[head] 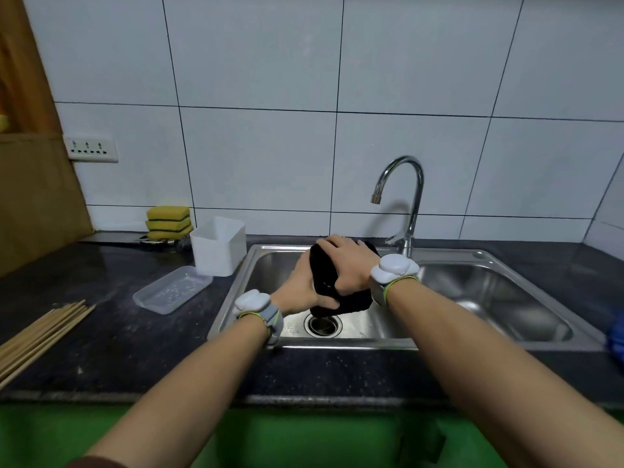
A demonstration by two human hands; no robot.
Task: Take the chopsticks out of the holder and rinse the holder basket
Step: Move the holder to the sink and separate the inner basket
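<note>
Chopsticks (40,332) lay on the counter (135,349) at far left. Over the sink (489,292), the left hand (300,288) and right hand (347,265) both kept a closed grip around the black basket (351,298).

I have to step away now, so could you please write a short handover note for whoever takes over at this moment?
Left hand: gripping the black basket from its left side.
Right hand: clamped over the top of the basket.
The basket is held tilted over the left sink bowl, above the drain.
Chopsticks lie in a bundle on the counter, far left.
White outer holder and clear tray stand on the counter left of the sink.
Done: chopsticks are out.
Left: no water runs from the tap; whether the basket has been rinsed cannot be told.
</note>
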